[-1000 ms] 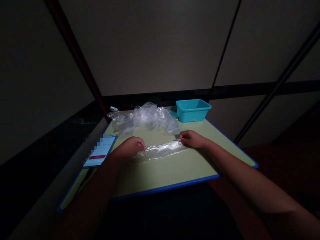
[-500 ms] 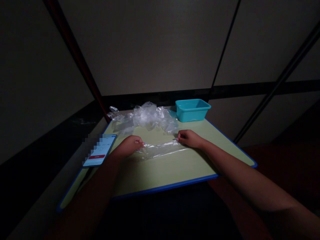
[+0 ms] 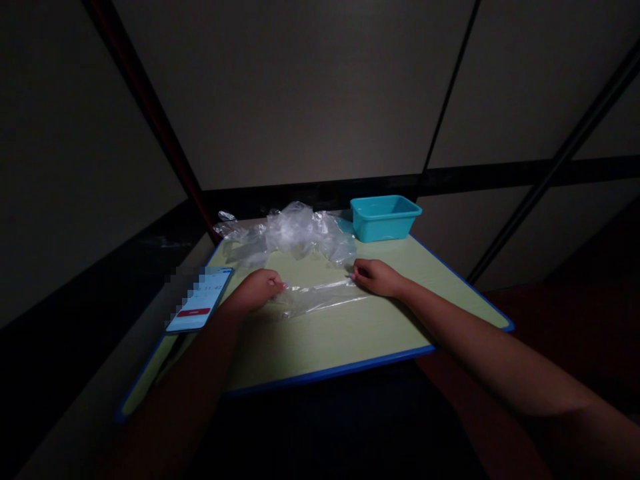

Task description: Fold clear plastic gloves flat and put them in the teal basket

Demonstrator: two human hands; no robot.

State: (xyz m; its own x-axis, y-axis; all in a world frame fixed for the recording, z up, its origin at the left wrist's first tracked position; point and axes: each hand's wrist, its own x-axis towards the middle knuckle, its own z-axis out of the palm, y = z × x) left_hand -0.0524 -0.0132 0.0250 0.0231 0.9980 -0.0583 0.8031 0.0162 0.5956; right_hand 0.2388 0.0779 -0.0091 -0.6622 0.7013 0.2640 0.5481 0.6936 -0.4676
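Observation:
A clear plastic bag (image 3: 320,298), folded into a narrow strip, stretches across the middle of the table between my hands. My left hand (image 3: 261,288) pinches its left end with thumb and fingers. At the other end, my right hand (image 3: 374,276) is closed on the far corner, the fingers curled and partly hiding the plastic. Behind the strip lies a crumpled heap of clear plastic bags (image 3: 297,233), touched by neither hand.
A turquoise plastic basket (image 3: 383,228) stands at the back right of the pale yellow table (image 3: 330,350), which has a blue edge. A lit phone (image 3: 203,303) lies at the left, beside my left forearm. Dark panels rise behind the table.
Both hands stay almost in place on the strip. The plastic by my left hand lies slightly flatter; otherwise the view has only shifted a little.

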